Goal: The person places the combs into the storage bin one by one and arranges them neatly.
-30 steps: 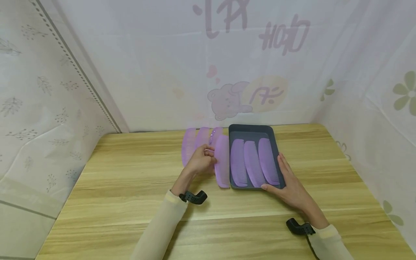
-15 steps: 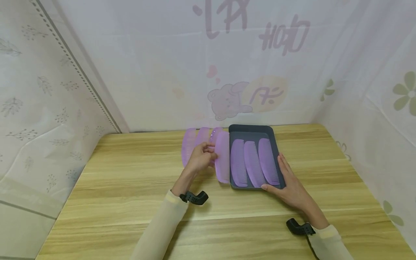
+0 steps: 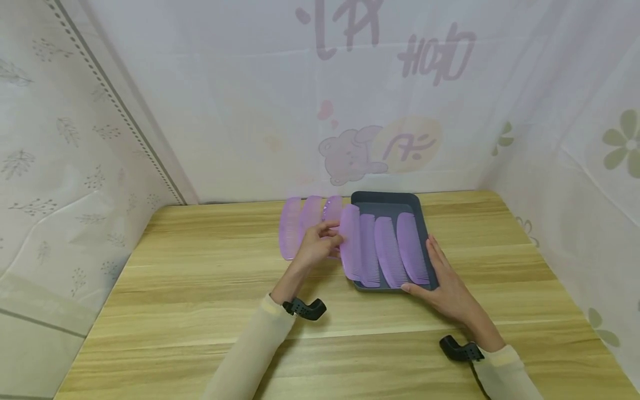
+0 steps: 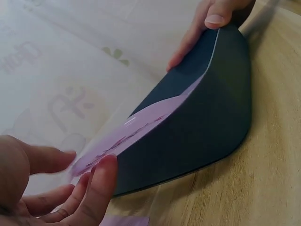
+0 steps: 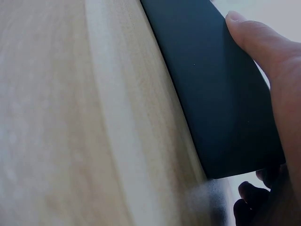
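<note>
My left hand (image 3: 316, 244) pinches a translucent purple comb (image 3: 351, 244) between thumb and fingers. The comb is tilted over the left wall of a dark grey tray (image 3: 386, 199), overlapping the leftmost of three purple combs (image 3: 390, 253) lying side by side in it. The left wrist view shows the held comb (image 4: 136, 123) along the tray's rim, fingertips near its end. My right hand (image 3: 450, 291) holds the tray's near right corner, its thumb on the front rim and fingers along the right wall. In the right wrist view the thumb touches the tray wall (image 5: 211, 84).
Left of the tray, three more purple combs (image 3: 290, 230) lie on the wooden table (image 3: 200, 278), one partly behind my left hand. A printed curtain (image 3: 240, 111) hangs just behind the table's far edge.
The left hand has lifted the comb from the table beside the tray and moved it right, over the tray's left wall. My right hand and the tray have stayed in place.
</note>
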